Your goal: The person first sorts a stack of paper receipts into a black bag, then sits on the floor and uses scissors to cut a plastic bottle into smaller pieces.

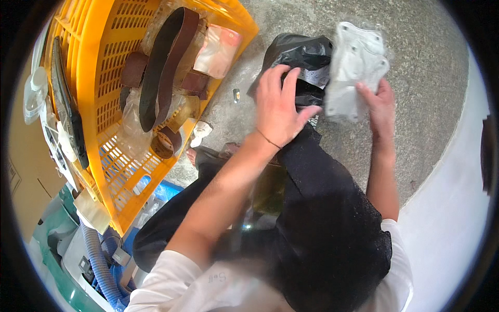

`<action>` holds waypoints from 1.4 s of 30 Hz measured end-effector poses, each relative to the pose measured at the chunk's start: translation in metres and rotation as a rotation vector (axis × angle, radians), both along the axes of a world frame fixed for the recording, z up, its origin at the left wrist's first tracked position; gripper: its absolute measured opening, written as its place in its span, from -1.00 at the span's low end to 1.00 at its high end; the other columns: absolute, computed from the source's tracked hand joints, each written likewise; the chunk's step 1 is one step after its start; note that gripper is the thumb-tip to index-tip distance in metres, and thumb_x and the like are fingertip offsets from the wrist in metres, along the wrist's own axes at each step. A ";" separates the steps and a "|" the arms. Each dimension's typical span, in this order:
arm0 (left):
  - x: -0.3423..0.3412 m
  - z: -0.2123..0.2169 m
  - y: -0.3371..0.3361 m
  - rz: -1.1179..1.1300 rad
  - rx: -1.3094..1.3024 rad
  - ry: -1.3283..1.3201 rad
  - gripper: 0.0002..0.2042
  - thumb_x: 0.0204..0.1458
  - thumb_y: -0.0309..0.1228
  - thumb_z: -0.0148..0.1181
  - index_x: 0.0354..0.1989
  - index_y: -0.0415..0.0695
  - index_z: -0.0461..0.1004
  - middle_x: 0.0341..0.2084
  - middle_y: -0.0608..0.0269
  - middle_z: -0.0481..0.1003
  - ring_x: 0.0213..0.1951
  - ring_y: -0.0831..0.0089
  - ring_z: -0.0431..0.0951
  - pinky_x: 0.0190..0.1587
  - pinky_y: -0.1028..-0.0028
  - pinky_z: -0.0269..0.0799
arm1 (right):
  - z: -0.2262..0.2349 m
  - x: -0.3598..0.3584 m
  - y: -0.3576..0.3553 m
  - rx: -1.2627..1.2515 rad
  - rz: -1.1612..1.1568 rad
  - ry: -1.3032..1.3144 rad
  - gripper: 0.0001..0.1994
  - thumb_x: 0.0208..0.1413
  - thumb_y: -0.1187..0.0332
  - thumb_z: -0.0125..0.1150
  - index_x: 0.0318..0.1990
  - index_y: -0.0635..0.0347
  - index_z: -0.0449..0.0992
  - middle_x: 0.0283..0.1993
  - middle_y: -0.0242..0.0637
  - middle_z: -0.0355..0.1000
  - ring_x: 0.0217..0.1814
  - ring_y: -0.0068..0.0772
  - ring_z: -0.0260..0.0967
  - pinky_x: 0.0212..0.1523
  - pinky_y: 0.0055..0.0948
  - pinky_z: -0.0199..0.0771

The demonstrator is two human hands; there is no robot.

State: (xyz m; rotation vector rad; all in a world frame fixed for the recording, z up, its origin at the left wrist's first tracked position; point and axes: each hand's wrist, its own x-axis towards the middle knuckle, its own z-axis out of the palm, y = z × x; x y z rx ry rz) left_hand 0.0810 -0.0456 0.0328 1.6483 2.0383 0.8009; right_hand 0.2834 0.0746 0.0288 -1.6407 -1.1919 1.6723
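My left hand (278,104) presses on a crumpled black plastic bag (301,54) held in front of me, fingers spread over it. My right hand (378,101) grips the lower edge of a flat grey part wrapped in clear plastic (356,67), holding it upright beside the bag. The grey part has small holes and touches the bag's right side. A black cloth or apron (327,218) hangs over my lap below both hands.
A yellow slatted plastic crate (99,67) stands at the left, holding brown sanding belts (163,67) and clear packets (218,49). Below it lie a blue ribbed hose (99,260) and green equipment. Rough concrete floor (426,78) spreads ahead; a white surface curves at right.
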 end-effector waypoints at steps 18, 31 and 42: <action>-0.061 -0.034 0.010 0.404 -0.020 -0.632 -0.58 0.14 -0.64 0.15 0.20 -0.25 0.35 -0.14 0.28 0.48 -0.21 0.57 0.47 -0.21 0.52 0.47 | -0.002 -0.080 -0.009 0.472 0.412 -0.393 -0.75 0.20 0.43 0.16 0.02 0.14 0.53 -0.13 -0.07 0.59 -0.10 -0.04 0.57 -0.05 -0.17 0.50; -0.071 -0.012 0.019 0.493 -0.019 -0.905 -0.55 0.12 -0.67 0.11 0.23 -0.27 0.35 -0.09 0.24 0.53 -0.31 0.61 0.46 -0.35 0.56 0.48 | -0.076 -0.059 -0.025 0.478 0.965 -0.583 -0.79 0.15 0.38 0.20 -0.13 0.30 0.42 -0.33 0.12 0.48 -0.21 0.29 0.46 -0.17 0.08 0.47; -0.051 0.013 0.009 0.100 0.020 -0.449 -0.44 0.07 -0.36 0.33 0.28 -0.12 0.35 -0.09 0.14 0.52 -0.12 0.42 0.51 0.00 0.42 0.45 | -0.043 -0.055 -0.016 0.548 0.595 -0.662 -0.71 0.14 0.29 0.24 -0.04 0.25 0.48 -0.05 0.02 0.49 0.04 0.06 0.44 0.02 -0.11 0.46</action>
